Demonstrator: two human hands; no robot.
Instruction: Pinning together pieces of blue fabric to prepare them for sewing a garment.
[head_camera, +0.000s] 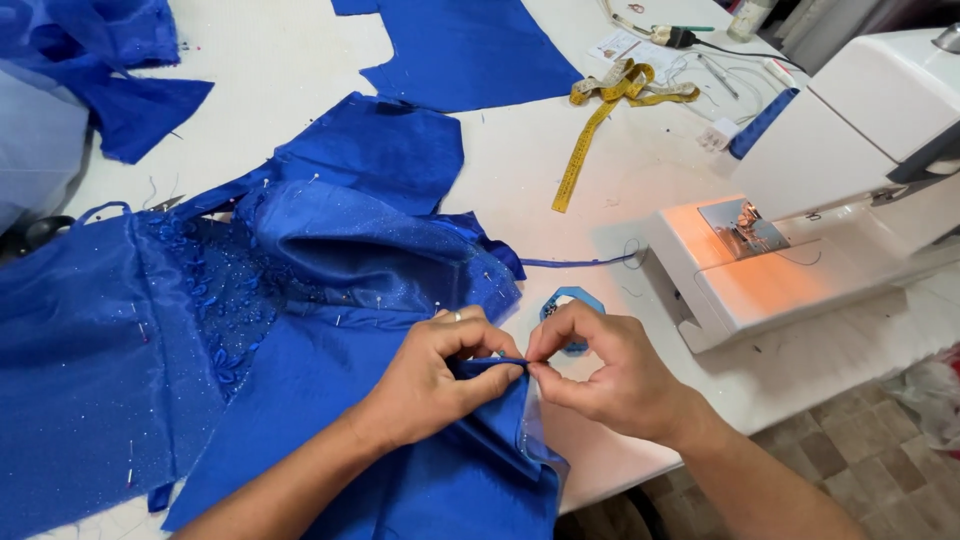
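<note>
Pinning step: my left hand (430, 385) and right hand (610, 375) pinch the blue garment's (300, 330) folded edge at the table's (520, 170) front edge, fingertips pressed together; next I judge steady tension is needed.

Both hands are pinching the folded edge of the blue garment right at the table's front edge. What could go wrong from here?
1. Pins: several pins stick out of the blue garment close to the left hand and right hand; a finger could get pricked.
2. Slipping: part of the garment hangs over the table edge, so its weight might drag the pinched fold loose.
3. Snagging: the thin blue strip trails toward the sewing machine and may catch.
</note>
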